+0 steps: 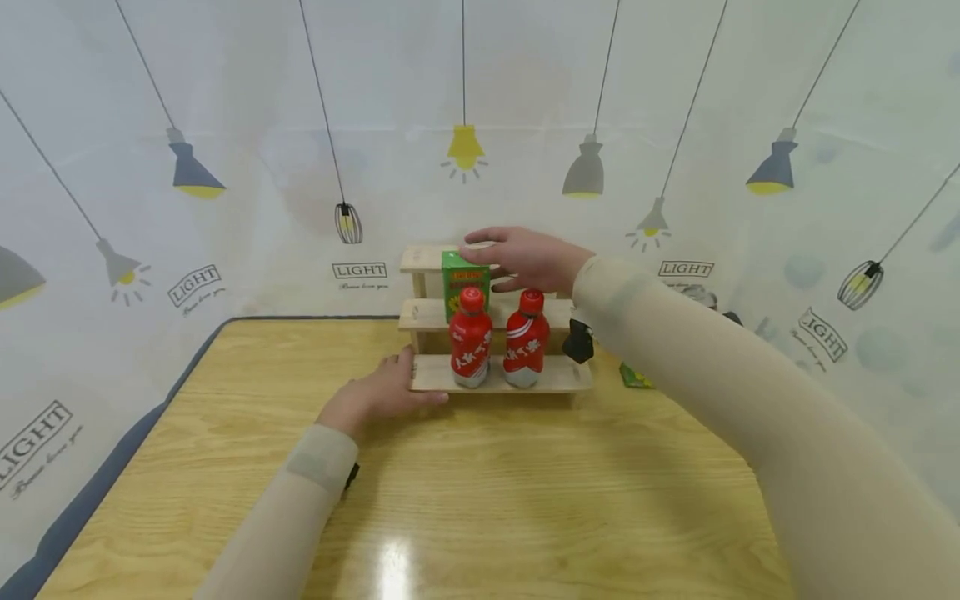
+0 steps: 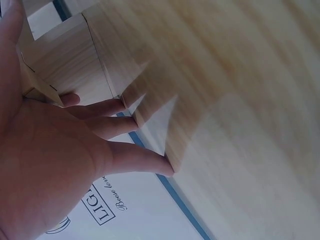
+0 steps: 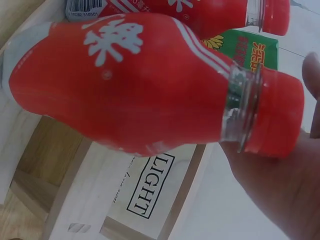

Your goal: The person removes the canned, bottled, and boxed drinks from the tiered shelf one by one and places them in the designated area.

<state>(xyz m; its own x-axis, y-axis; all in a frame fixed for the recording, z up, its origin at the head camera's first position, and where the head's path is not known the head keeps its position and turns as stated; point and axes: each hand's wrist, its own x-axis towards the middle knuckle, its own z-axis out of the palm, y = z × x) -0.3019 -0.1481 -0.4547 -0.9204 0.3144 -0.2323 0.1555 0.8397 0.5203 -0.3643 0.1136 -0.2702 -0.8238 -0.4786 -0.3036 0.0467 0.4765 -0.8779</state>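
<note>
A light wooden three-step rack [image 1: 426, 373] stands against the wall. Two red bottles, a left bottle [image 1: 471, 342] and a right bottle [image 1: 523, 343], sit upright on its lowest step. Behind the left bottle stands a green box [image 1: 454, 279] with red lettering, on the middle step. My right hand [image 1: 528, 254] reaches over the rack, fingers extended and apart, fingertips overlapping the box's top. My left hand [image 1: 386, 390] holds the left end of the lowest step, thumb along the front; in the left wrist view its other fingers spread down to the tabletop.
The wooden table [image 1: 525, 492] spreads out before the rack. A green packet [image 1: 636, 377] lies right of the rack, partly hidden by the right sleeve. A printed wall cloth [image 1: 285, 283] with lamp drawings closes off the back and sides.
</note>
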